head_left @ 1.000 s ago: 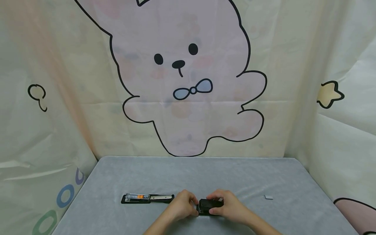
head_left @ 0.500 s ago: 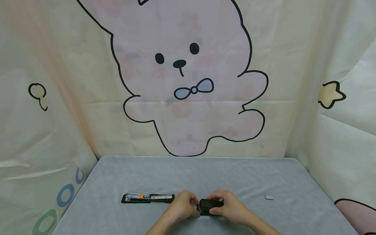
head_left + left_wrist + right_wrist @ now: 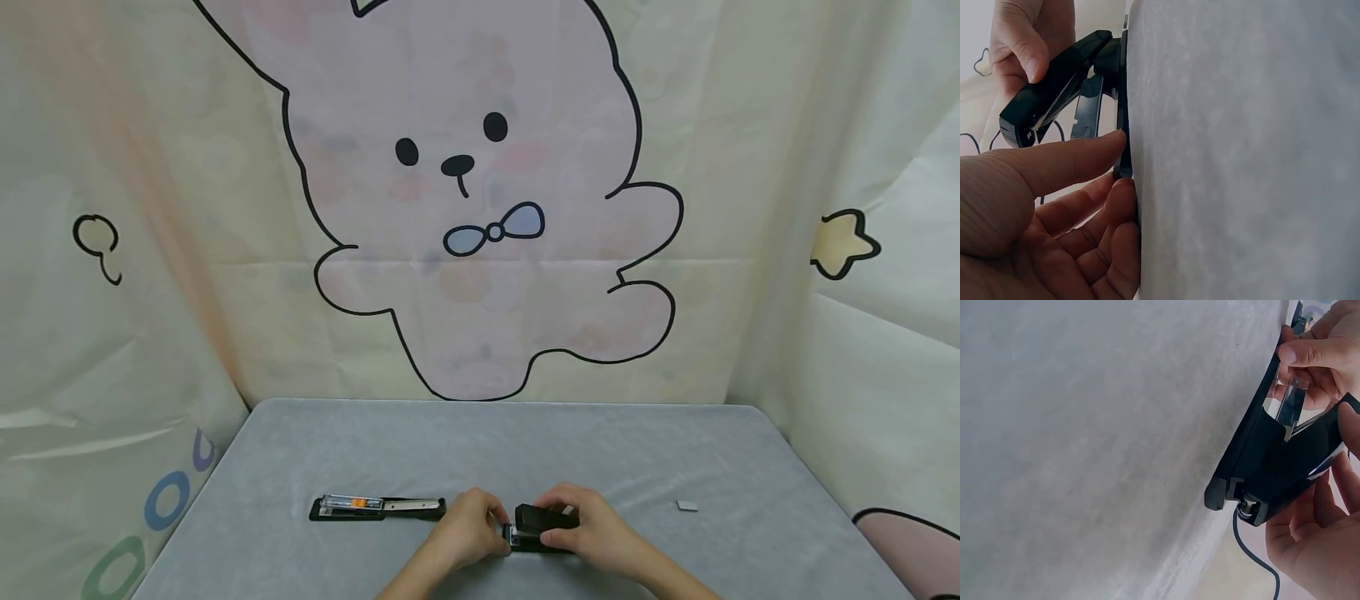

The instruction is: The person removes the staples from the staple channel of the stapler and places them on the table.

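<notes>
A black stapler [image 3: 551, 518] stands on the table between both hands. My left hand [image 3: 468, 525] pinches the front end of its base, thumb against the edge in the left wrist view. My right hand [image 3: 596, 529] grips the top cover [image 3: 1047, 94] between thumb and fingers. That cover is swung up from the base [image 3: 1247, 437], with the metal staple magazine [image 3: 1088, 106] showing in the gap. The hinge [image 3: 1247, 506] at the rear shows in the right wrist view.
To the left lies a long black item [image 3: 348, 516] with a clear-and-orange part and a silver strip. A small flat grey piece [image 3: 686, 505] lies on the right of the grey-covered table [image 3: 495, 442]. A curtain [image 3: 712, 333] with a cartoon bear hangs behind.
The stapler's cover has risen, with my right hand moving slightly up and to the right. The front of the magazine is now exposed. My left hand keeps its place at the base.
</notes>
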Motion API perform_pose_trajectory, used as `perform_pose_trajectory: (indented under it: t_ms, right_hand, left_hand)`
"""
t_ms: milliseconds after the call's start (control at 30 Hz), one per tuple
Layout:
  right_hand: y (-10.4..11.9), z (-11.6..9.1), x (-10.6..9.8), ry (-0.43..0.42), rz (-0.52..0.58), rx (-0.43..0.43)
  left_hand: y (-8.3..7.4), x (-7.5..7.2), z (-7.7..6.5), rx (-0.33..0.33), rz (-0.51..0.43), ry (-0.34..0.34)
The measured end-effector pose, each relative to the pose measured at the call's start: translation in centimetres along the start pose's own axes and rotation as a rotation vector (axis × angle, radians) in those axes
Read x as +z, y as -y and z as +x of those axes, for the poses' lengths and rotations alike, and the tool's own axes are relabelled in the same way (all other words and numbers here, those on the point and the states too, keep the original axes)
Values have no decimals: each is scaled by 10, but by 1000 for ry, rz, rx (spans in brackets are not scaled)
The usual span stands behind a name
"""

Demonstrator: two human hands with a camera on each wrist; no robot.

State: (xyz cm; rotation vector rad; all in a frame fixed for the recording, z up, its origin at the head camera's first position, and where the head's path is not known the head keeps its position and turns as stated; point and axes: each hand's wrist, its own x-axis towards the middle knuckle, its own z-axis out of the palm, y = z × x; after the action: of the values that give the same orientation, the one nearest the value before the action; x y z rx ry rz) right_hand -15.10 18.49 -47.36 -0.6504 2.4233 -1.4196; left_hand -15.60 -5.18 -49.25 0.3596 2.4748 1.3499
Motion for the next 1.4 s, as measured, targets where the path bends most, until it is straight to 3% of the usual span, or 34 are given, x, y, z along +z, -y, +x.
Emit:
perform_pose_trajectory:
  t_ms: [200, 767, 967, 1400]
  right_hand:
    - [1, -5, -1, -9, 29, 26]
    - [6, -9, -10, -10, -18, -35]
    - [5, -10, -13, -27, -66, -75]
    - [4, -7, -20, 17, -70, -31]
  left_hand:
    - [-1, 1, 0, 0, 16, -17]
    - [-2, 2, 0, -39, 23, -19]
    - [-1, 3, -1, -8, 47, -44]
    - [-1, 4, -2, 18, 41, -64]
